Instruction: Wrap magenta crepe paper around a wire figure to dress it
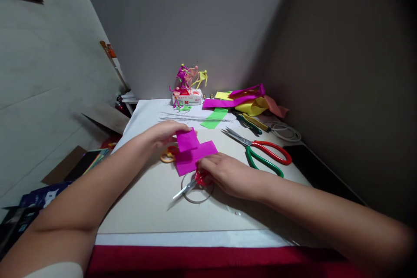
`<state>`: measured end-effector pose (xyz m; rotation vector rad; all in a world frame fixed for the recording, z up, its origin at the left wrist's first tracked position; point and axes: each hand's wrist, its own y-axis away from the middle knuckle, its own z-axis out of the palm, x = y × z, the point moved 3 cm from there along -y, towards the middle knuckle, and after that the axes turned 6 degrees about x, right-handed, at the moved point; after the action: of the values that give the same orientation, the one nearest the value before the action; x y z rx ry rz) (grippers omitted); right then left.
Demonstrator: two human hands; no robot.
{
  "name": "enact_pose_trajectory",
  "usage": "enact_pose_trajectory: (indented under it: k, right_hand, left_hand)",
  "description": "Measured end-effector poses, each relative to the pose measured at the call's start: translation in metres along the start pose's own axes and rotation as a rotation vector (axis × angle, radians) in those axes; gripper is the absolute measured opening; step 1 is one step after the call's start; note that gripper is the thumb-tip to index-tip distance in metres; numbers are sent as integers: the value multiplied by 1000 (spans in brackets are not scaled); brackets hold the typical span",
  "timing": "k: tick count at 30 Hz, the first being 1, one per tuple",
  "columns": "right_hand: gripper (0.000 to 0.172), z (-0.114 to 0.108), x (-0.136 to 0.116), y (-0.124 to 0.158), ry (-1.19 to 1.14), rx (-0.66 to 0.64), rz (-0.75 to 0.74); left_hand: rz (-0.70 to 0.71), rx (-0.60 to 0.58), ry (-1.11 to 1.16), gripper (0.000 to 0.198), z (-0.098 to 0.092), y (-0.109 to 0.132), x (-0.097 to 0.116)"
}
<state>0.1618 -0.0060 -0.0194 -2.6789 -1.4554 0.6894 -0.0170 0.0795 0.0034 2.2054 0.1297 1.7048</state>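
Note:
My left hand (165, 133) is closed on a small square of magenta paper (187, 140), its thumb and fingers at the paper's upper left edge. A larger magenta paper piece (187, 163) lies partly beneath that square. My right hand (224, 173) is closed on small red-handled scissors (189, 188), whose blades point toward the lower left. Its fingertips also touch the right edge of the larger paper piece. Part of the scissors' handle is hidden by the fingers. Below the scissors lies a thin round ring (196, 202). An orange ring-shaped thing (168, 156) sits beside my left hand, partly covered by paper.
Large scissors (250, 142) with red and green handles lie right of my hands. Behind them are pliers (250, 123), a white cable coil (286, 132) and coloured paper strips (243, 102). Thin wires (192, 118) and a small box (192, 97) with twisted-paper figures (187, 76) are farther back.

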Motion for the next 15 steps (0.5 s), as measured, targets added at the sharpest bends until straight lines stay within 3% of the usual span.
enact_pose_trajectory:
  k: [5, 9, 15]
  right_hand:
    - [10, -7, 19, 15, -29, 58, 166]
    - [10, -14, 31, 19, -57, 72, 243]
    - [8, -19, 27, 15, -37, 65, 183]
  left_hand:
    - [81, 9, -14, 39, -20, 11, 17]
    - [92, -12, -86, 37, -17, 15, 17]
    - [0, -283, -319, 35, 7, 12, -2]
